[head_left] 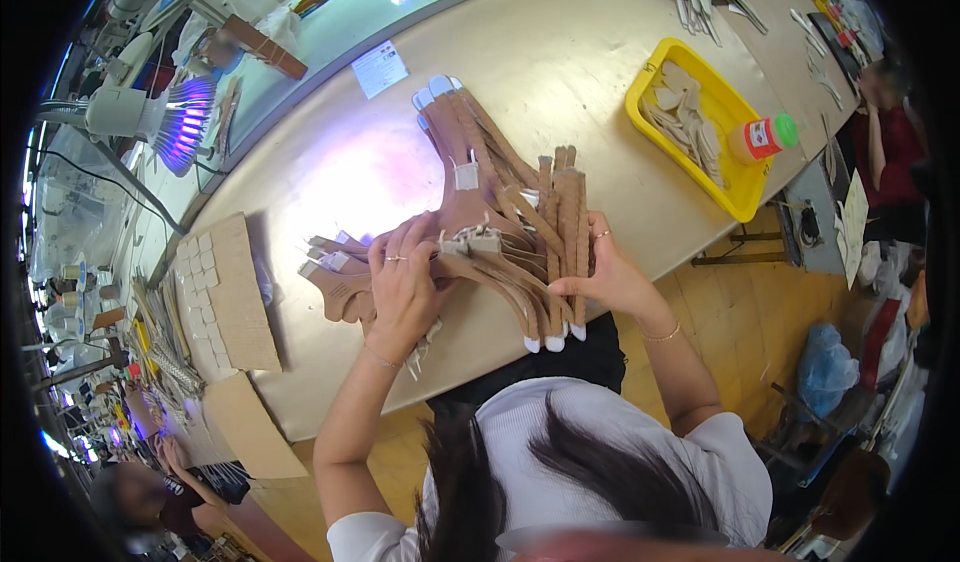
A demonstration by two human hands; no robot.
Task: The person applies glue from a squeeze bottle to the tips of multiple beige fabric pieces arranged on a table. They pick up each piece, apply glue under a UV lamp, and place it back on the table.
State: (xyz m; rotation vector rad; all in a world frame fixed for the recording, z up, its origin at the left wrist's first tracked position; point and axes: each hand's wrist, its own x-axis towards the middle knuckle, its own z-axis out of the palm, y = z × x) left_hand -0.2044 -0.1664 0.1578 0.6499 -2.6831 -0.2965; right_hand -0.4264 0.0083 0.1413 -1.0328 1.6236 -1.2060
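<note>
A stack of brown leather-like cut pieces (462,207) with long strap arms and white tips lies at the table's near edge. Tufts of pale thread and small grey tabs show in its middle. My left hand (405,277) is closed over the stack's left part, with the thumb hidden beneath. On the right, my right hand (607,272) grips the side of a bundle of upright brown straps (568,232), thumb in front and fingers behind. Rounded ends of more brown pieces (345,287) stick out left of my left hand.
A yellow tray (735,202) holds pale cut pieces and a green-capped bottle (765,139). Cardboard with small squares (235,292) lies left, near a purple-lit lamp (165,117). A paper label (380,69) lies on the tabletop. Two other people sit at the far edges.
</note>
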